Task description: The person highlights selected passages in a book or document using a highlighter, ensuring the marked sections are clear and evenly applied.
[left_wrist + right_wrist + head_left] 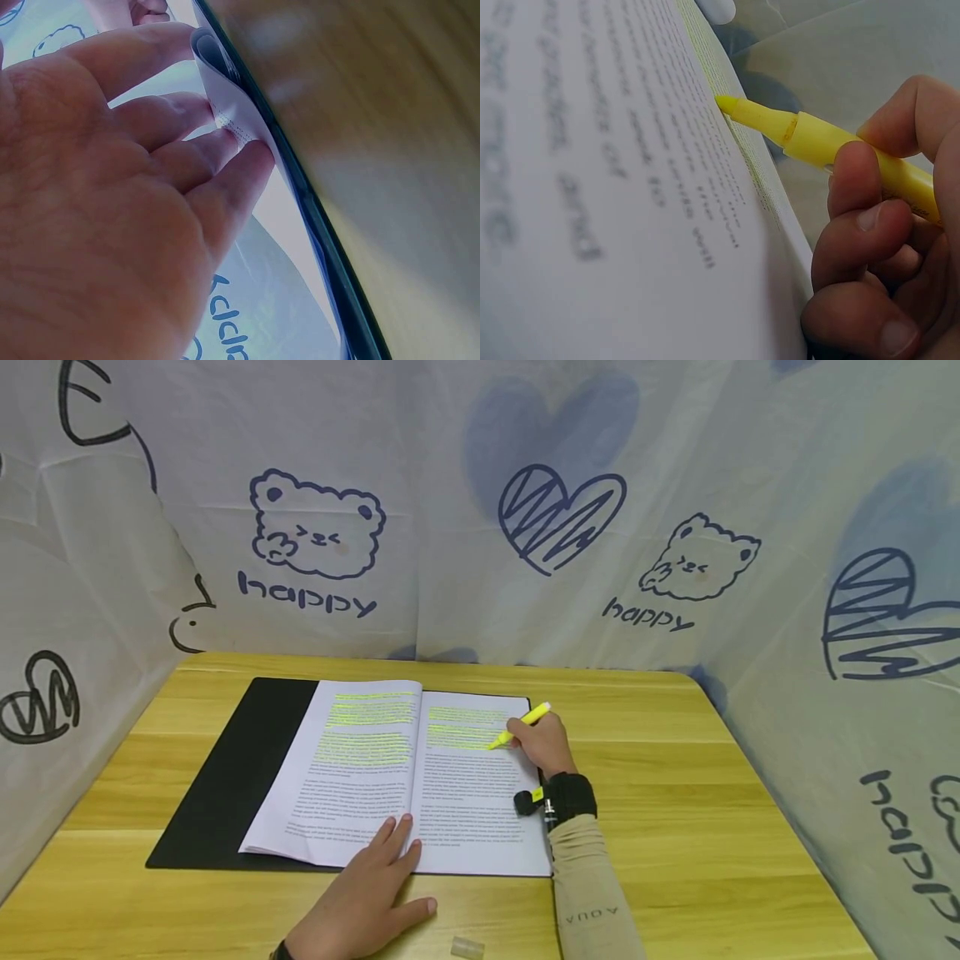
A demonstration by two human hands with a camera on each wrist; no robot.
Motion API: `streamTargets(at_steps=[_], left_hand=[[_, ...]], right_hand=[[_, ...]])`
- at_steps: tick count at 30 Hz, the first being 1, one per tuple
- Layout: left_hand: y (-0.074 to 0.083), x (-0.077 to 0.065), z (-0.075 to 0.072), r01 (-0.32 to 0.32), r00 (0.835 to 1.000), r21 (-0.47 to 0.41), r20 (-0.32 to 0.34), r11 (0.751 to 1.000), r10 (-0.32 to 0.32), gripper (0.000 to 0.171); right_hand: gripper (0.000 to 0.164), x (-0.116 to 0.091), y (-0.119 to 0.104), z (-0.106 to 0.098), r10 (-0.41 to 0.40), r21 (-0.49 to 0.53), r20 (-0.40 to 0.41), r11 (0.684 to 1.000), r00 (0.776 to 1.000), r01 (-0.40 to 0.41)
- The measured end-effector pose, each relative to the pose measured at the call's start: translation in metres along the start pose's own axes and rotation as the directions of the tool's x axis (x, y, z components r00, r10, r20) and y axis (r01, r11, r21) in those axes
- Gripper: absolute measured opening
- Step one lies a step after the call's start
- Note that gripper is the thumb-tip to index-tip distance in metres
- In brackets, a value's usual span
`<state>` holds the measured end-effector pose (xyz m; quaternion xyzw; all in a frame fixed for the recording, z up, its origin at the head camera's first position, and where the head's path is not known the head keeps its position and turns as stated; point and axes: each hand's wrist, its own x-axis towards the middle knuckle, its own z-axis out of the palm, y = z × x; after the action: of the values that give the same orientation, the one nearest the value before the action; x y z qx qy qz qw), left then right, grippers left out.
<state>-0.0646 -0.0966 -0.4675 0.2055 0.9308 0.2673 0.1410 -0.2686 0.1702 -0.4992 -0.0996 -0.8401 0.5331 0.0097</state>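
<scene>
An open booklet of printed pages [352, 802] lies in a black folder [225, 793] on the wooden table. Yellow highlighting covers the upper paragraphs of the left page and the top of the right page. My right hand [546, 745] pinches a yellow highlighter [534, 714], its tip at the lower end of the right page's marked lines. In the right wrist view the highlighter's tip [727, 105] meets the paper. The left hand [367, 889] rests with extended fingers on the lower middle of the booklet, by the fold. In the left wrist view its fingertips touch the pages [251, 124].
A small translucent cylindrical piece [467, 948] lies at the table's front edge, right of the left hand. White cloth walls [442, 568] with bear and heart drawings surround the wooden table [675, 827].
</scene>
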Motion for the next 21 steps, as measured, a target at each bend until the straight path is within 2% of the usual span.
streamTargets(at_steps=[8, 21], left_hand=[[-0.0001, -0.0002, 0.0008, 0.002, 1.000, -0.001, -0.003, 1.000, -0.002, 0.082], [-0.0007, -0.0008, 0.0007, -0.007, 1.000, -0.003, -0.011, 1.000, 0.007, 0.081]], right_hand=[[0.028, 0.0003, 0.0009, -0.0007, 0.021, 0.006, 0.001, 1.000, 1.000, -0.021], [0.027, -0.0011, 0.0013, -0.0013, -0.015, -0.002, -0.019, 1.000, 1.000, 0.015]])
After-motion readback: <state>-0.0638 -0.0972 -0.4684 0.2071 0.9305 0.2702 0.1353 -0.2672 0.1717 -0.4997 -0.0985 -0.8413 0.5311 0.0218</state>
